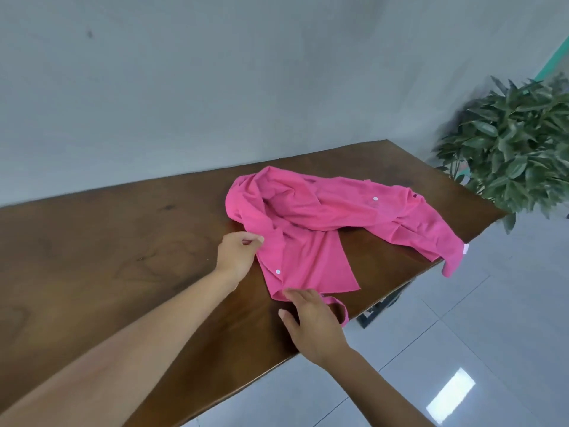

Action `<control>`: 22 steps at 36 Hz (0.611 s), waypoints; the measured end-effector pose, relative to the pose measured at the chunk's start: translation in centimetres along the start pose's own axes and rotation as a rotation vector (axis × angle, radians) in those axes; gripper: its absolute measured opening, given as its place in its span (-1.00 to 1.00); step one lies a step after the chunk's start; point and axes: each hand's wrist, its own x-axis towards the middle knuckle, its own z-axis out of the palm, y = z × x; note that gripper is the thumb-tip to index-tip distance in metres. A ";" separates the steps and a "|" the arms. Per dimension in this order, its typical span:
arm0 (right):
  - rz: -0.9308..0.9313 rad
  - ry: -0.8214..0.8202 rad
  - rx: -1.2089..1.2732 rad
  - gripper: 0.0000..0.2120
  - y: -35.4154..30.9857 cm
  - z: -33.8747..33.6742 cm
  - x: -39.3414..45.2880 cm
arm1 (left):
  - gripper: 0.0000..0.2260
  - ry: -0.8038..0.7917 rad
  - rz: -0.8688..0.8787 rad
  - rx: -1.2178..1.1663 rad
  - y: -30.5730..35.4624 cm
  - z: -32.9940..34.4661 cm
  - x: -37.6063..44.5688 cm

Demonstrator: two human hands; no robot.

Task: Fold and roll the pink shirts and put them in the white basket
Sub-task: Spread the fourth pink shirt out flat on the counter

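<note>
Shirt: pink button-up shirt (311,223), lay crumpled and unfolded on the wooden table (107,241), near the table's right end.
Long axis: ran from the hem corner at the table's near edge, up and away, then bent rightward toward the potted plant (517,143); one sleeve end with a white tag hung over the table's right edge.
Placket: button strip with two white buttons visible, faced up along the shirt's left side.
Left hand (237,254): sat just left of the shirt, thumb and fingers pinching the placket edge partway up the front.
Right hand (311,318): lay at the table's near edge, fingers fairly straight and spread, fingertips touching the hem corner; no clear pinch seen.
Nearer hand: right to the hem, left to the mid-front; bulk of the shirt lay beyond both, farther along the table.
Loop: thin pink strip curled past the right hand at the table's near edge.
Basket: white basket not in view.
Judgement: likely spreading flat first, pulling the bunched far part toward the hands; folding and rolling not yet begun.
</note>
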 end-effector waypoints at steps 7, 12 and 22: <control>-0.200 0.087 0.059 -0.61 0.3 -3.1 1.4 | -0.79 0.089 -0.117 0.003 -1.5 -3.4 -4.9; -0.351 0.139 0.051 -0.64 -0.7 -5.0 3.3 | -0.68 0.204 -0.134 0.107 -2.3 -6.0 -9.0; -0.616 0.051 -0.087 -0.66 -5.9 -4.2 6.6 | -0.65 0.354 -0.180 0.313 -4.5 -10.8 -17.4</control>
